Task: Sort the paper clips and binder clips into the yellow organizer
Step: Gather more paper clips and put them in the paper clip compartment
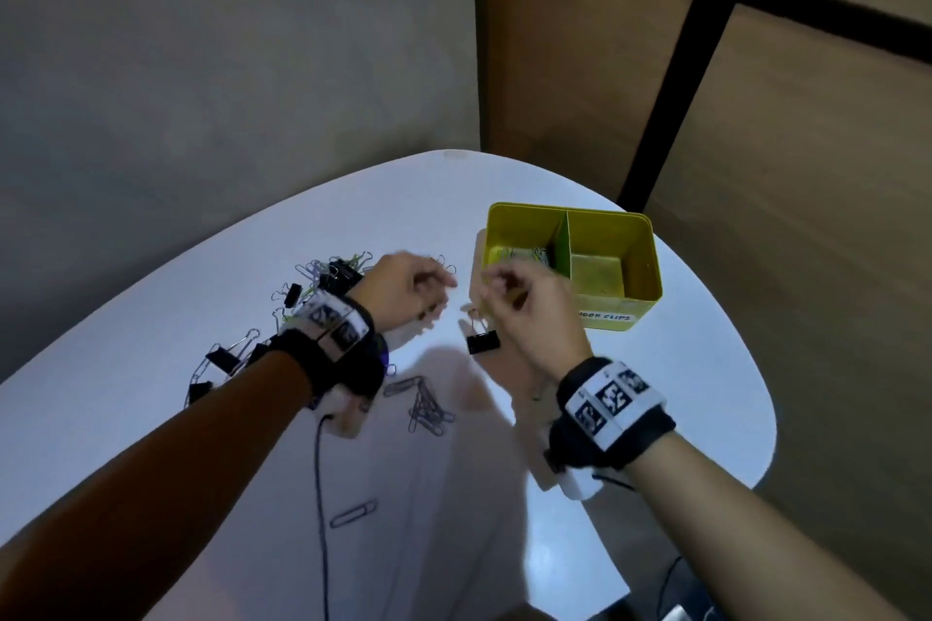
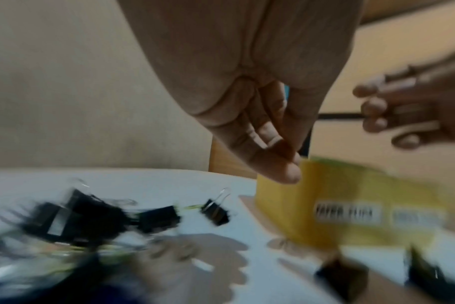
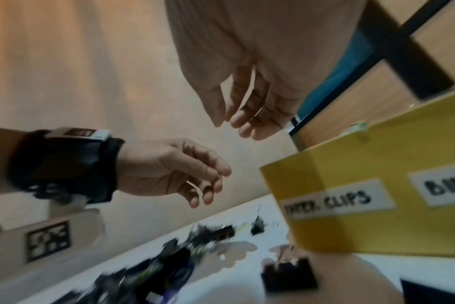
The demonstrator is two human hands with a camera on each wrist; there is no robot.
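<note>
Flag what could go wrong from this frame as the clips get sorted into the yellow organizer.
1. Black binder clips and wire paper clips lie tangled in one mixed pile, so a grab may lift both kinds and land one in the wrong compartment.
2. The yellow organizer stands near the table's right edge; a bump from the right hand could push it further out.
3. A lone paper clip lies near the front edge under the left arm and may get swept off or missed.

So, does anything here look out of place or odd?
Nothing damaged. The yellow organizer stands upright; its binder-clip compartment looks empty, and one binder clip lies apart from the pile, just in front of it.
</note>
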